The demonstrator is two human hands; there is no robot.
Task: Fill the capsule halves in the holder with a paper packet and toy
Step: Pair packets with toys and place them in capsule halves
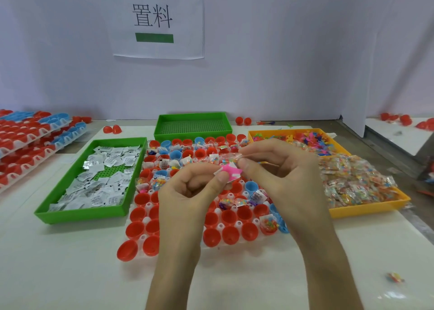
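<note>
While both hands hover over the middle of the white plastic holder (221, 226), the left hand (195, 192) pinches a pink star-shaped plastic toy (230, 171) between thumb and forefinger, with the edge of a small white paper packet (217, 171) pressed against it, its other fingers curled into the palm. The right hand (277, 168) meets it from the right, its fingertips nipped narrowly on a clear plastic sachet of coloured beads (223, 160) held just above the toy. Below them the holder's red and blue capsule halves (229, 235) sit open side up; those in the far rows and some at the right hold packets and toys, while the near rows show only red bowls. Left of the holder lies a long green plastic tray (82, 215) strewn with white printed paper packets (105, 166), and behind it stands a second green tray (195, 115). To the right, a yellow tray (366, 209) holds a heap of clear bead sachets (352, 180) in front and bright plastic toys (310, 140) behind. Stacked holders of capsule halves (28, 133) rest at the far left, and a paper sign (157, 20) hangs on the wall.
</note>
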